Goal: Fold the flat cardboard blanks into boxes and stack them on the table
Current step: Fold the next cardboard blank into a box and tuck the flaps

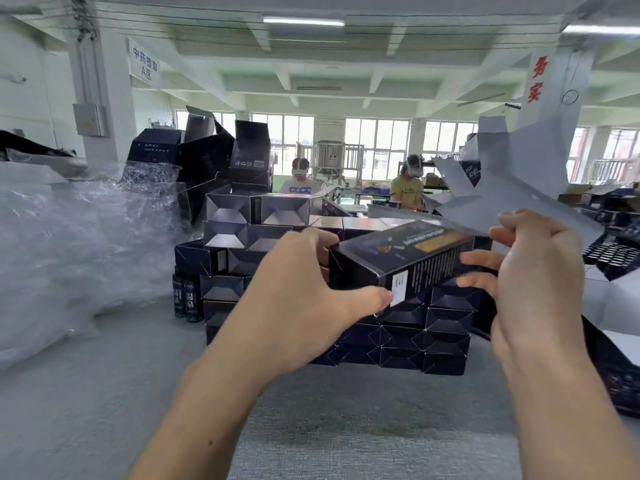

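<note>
Two hands held one dark box [408, 258] in the air over the counter [104, 393], just in front of the stacked boxes [415, 341]. Its long axis ran left to right, the right end a little higher and farther off, the printed face up and a white label on the near lower corner. At the right end its pale flaps [519, 174] stood open, fanning up and to the right.

The left hand [301, 292] clamped the left end, fingers over the top and thumb under the near edge beside the label. The right hand [533, 271] nipped the base of a flap between thumb and forefinger, its other fingers spread against the box's end and blurred.

Behind and below, finished boxes were stacked in several rows, ends toward the camera, too overlapped to count. Two dark bottles [187, 296] stood at the stack's left foot. One large heap of clear plastic wrap [69, 244] filled the left side of the counter. Opened cardboard [616, 306] lay at the right edge. Two people [300, 178] [412, 185] in headsets worked at a far bench.
</note>
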